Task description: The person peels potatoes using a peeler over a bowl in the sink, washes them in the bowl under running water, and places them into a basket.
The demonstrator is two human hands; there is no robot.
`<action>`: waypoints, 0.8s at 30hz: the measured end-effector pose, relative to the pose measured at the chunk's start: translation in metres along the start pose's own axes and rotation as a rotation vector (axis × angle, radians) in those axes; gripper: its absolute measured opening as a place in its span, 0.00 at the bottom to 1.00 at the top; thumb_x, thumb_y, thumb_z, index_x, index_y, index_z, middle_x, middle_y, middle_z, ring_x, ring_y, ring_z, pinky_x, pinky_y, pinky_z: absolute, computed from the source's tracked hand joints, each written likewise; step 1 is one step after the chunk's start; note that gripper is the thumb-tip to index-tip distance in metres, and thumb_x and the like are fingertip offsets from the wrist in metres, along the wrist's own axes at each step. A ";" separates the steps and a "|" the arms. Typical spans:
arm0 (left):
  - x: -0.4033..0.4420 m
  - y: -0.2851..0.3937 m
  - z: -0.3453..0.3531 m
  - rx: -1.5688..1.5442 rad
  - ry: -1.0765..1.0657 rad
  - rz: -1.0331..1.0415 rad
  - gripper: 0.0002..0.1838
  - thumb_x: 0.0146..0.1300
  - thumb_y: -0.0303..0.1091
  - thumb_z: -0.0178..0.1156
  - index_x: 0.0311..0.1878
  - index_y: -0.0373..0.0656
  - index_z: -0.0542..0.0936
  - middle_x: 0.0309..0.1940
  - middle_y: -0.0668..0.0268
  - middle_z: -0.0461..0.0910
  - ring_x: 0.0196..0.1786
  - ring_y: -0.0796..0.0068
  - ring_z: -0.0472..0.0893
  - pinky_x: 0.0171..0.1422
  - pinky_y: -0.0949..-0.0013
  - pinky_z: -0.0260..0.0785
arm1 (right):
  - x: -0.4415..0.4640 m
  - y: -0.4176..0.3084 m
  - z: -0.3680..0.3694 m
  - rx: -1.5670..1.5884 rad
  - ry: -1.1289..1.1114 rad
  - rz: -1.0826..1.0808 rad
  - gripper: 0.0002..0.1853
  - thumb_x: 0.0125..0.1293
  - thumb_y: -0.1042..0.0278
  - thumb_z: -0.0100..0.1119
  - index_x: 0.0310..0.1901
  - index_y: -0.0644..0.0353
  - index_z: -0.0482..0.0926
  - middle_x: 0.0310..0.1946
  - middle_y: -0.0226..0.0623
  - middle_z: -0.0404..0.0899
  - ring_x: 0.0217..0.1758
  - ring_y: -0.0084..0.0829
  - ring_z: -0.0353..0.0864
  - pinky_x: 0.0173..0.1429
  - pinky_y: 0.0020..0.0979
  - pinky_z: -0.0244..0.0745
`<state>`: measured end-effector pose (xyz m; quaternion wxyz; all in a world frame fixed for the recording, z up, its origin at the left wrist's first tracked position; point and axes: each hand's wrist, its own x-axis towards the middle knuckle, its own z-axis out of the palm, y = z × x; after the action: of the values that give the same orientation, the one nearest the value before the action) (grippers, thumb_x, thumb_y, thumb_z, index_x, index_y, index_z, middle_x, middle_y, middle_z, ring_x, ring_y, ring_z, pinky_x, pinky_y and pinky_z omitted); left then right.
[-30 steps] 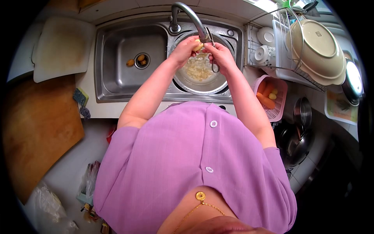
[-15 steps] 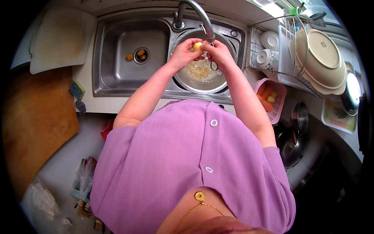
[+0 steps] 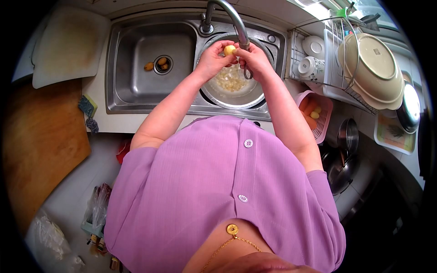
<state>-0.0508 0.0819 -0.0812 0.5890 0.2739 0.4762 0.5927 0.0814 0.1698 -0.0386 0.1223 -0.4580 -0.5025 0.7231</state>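
Over a round metal basin (image 3: 246, 101), my left hand (image 3: 212, 61) pinches a small peeled potato (image 3: 228, 50) in its fingertips. My right hand (image 3: 257, 61) is closed on a metal peeler (image 3: 248, 73), whose looped handle hangs below the fingers. Its blade end is hidden by the fingers near the potato. Pale peelings (image 3: 231, 81) lie in the basin beneath both hands. In the left sink bowl (image 3: 136, 84), a few brown unpeeled potatoes (image 3: 149, 66) rest around the drain.
The faucet (image 3: 236, 20) arches over the basin, close to my right hand. To the right are a dish rack (image 3: 334, 82) with bowls and a pink basket (image 3: 324, 125) holding carrots and peeled potatoes. A cutting board (image 3: 68, 48) and sponge (image 3: 86, 105) sit on the left.
The potato has turned slightly in my left fingers, and the peeler handle has tilted a little. The whole view has shifted slightly.
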 end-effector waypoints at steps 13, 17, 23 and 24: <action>0.002 0.006 -0.001 -0.238 0.012 -0.114 0.19 0.64 0.37 0.61 0.54 0.42 0.69 0.41 0.65 0.77 0.33 0.77 0.81 0.34 0.78 0.73 | 0.002 0.004 -0.011 0.030 -0.013 0.014 0.13 0.58 0.69 0.62 0.45 0.58 0.77 0.27 0.22 0.73 0.23 0.14 0.66 0.28 0.19 0.62; 0.011 -0.004 -0.010 -0.329 -0.049 -0.229 0.22 0.65 0.54 0.56 0.49 0.44 0.74 0.28 0.72 0.71 0.22 0.83 0.70 0.27 0.79 0.62 | -0.005 0.006 -0.002 0.089 -0.076 -0.023 0.14 0.57 0.66 0.66 0.44 0.58 0.78 0.28 0.23 0.74 0.23 0.14 0.65 0.28 0.19 0.62; 0.007 0.005 0.002 -0.278 0.061 -0.366 0.25 0.68 0.60 0.46 0.36 0.45 0.73 0.19 0.75 0.62 0.16 0.86 0.59 0.19 0.79 0.50 | -0.007 0.008 0.007 0.056 0.004 0.001 0.15 0.58 0.65 0.67 0.44 0.58 0.75 0.23 0.22 0.70 0.22 0.15 0.64 0.28 0.19 0.60; 0.008 0.005 0.002 -0.258 0.084 -0.355 0.24 0.69 0.58 0.45 0.36 0.44 0.74 0.18 0.75 0.62 0.16 0.85 0.59 0.19 0.79 0.50 | -0.007 0.009 0.007 0.055 0.017 0.006 0.15 0.58 0.65 0.67 0.43 0.59 0.75 0.22 0.23 0.69 0.22 0.15 0.64 0.27 0.19 0.60</action>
<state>-0.0524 0.0907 -0.0777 0.6940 0.0833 0.4614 0.5465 0.0819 0.1571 -0.0420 0.1370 -0.4621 -0.4798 0.7332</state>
